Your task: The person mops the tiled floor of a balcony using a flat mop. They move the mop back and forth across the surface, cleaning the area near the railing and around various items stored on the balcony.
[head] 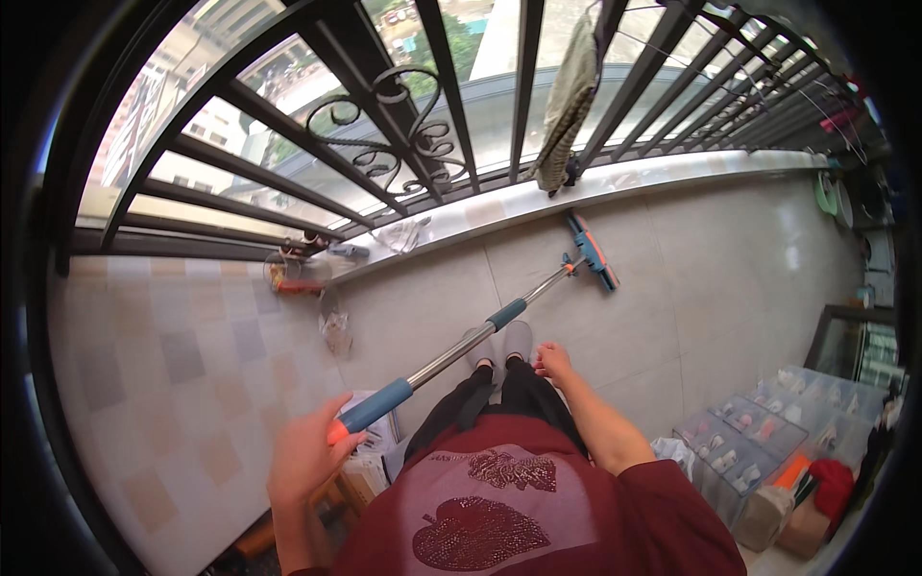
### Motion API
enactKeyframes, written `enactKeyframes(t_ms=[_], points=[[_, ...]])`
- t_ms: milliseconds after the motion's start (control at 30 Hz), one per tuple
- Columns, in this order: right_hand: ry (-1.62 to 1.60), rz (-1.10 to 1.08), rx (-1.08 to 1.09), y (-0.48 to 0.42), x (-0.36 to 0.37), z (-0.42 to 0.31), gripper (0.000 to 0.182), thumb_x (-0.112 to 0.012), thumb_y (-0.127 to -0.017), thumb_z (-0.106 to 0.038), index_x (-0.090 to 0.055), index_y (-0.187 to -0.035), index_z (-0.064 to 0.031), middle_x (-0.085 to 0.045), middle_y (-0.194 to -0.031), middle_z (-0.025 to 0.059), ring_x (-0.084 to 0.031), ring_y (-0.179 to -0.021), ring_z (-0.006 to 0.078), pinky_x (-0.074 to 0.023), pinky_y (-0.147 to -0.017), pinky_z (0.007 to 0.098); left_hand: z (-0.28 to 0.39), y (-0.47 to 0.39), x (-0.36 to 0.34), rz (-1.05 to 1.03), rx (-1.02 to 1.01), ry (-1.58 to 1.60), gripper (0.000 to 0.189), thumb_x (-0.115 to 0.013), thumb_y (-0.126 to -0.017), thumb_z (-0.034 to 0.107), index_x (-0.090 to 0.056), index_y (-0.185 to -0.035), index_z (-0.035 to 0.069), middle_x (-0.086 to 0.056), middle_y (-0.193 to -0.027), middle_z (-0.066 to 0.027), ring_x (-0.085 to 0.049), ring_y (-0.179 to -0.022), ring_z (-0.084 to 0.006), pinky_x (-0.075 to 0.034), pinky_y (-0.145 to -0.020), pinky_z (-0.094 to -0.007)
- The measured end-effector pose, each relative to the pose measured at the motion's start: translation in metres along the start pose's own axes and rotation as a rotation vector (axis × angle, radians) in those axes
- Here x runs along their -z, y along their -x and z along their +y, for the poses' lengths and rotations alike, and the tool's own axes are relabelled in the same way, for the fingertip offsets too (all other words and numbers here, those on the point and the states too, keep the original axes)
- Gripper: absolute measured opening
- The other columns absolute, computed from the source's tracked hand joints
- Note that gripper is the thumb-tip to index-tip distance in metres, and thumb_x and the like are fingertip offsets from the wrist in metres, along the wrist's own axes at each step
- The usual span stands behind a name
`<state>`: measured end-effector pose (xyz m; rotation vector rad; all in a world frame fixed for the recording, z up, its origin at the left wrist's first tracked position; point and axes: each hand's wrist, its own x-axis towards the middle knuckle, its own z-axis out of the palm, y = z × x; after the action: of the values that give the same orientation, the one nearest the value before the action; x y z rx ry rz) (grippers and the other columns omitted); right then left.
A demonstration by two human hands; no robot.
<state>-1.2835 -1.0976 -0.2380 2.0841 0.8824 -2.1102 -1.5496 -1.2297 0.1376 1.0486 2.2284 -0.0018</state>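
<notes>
My left hand (310, 453) is closed around the blue and orange grip end of a sponge mop (452, 353). The mop's metal pole slants away to the upper right, across the front of my feet. Its blue and orange head (594, 252) lies on the grey tiled floor (627, 317), near the low ledge under the railing. My right hand (553, 360) hangs beside my right leg, apart from the mop, with its fingers loosely curled and nothing visible in it.
A metal railing (526, 93) with a hanging cloth (569, 108) rises behind the ledge (490, 209). A crumpled cloth (402, 235) lies on the ledge. Clear plastic shoe boxes (749, 439) stand stacked at the lower right. A plastic bag (336, 335) hangs by the tiled wall (187, 360).
</notes>
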Motion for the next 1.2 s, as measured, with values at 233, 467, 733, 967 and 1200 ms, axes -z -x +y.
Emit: enactKeyframes(t_ms=[233, 467, 733, 967, 1200], points=[[0.127, -0.007, -0.002, -0.031, 0.033, -0.007, 0.020, -0.046, -0.076, -0.017, -0.046, -0.092, -0.0061, -0.048, -0.065, 0.0033, -0.052, -0.051, 0.0136, -0.0434, -0.041, 0.0256, 0.026, 0.013, -0.002, -0.005, 0.074, -0.035, 0.046, -0.065, -0.061, 0.026, -0.050, -0.102, 0.010, -0.056, -0.078, -0.0119, -0.053, -0.069, -0.0293, -0.042, -0.059, -0.0346], [-0.021, -0.048, -0.054, -0.047, 0.027, -0.049, 0.031, -0.039, -0.079, -0.033, -0.044, -0.095, -0.0071, -0.048, -0.073, 0.0071, -0.052, -0.060, 0.0171, -0.0438, -0.048, 0.0287, 0.050, 0.024, -0.010, 0.055, 0.108, -0.022, 0.049, -0.067, -0.058, 0.025, -0.050, -0.101, 0.011, -0.055, -0.070, -0.0133, -0.052, -0.064, -0.0313, -0.041, -0.056, -0.0344], [-0.282, -0.139, -0.213, -0.047, -0.015, -0.079, 0.040, -0.034, -0.079, -0.049, -0.041, -0.087, -0.0105, -0.046, -0.075, 0.0063, -0.048, -0.069, 0.0205, -0.0417, -0.060, 0.0365, 0.054, 0.022, -0.008, 0.102, 0.111, -0.014, 0.049, -0.067, -0.058, 0.026, -0.050, -0.101, 0.012, -0.056, -0.072, -0.0131, -0.052, -0.065, -0.0313, -0.041, -0.056, -0.0350], [-0.346, -0.103, -0.220, -0.035, -0.052, -0.075, 0.033, -0.039, -0.080, -0.044, -0.040, -0.085, -0.0109, -0.045, -0.075, 0.0059, -0.048, -0.066, 0.0211, -0.0418, -0.060, 0.0398, 0.039, 0.017, -0.001, -0.024, 0.112, -0.067, 0.045, -0.063, -0.063, 0.031, -0.050, -0.101, 0.012, -0.057, -0.076, -0.0107, -0.054, -0.067, -0.0283, -0.043, -0.058, -0.0341], [-0.328, -0.033, -0.170, -0.020, -0.094, -0.066, 0.030, -0.040, -0.080, -0.040, -0.040, -0.085, -0.0100, -0.046, -0.071, 0.0054, -0.047, -0.062, 0.0200, -0.0435, -0.055, 0.0384, -0.022, 0.005, -0.007, -0.041, -0.046, -0.065, 0.042, -0.061, -0.066, 0.031, -0.050, -0.102, 0.012, -0.057, -0.074, -0.0116, -0.053, -0.066, -0.0295, -0.042, -0.058, -0.0354]])
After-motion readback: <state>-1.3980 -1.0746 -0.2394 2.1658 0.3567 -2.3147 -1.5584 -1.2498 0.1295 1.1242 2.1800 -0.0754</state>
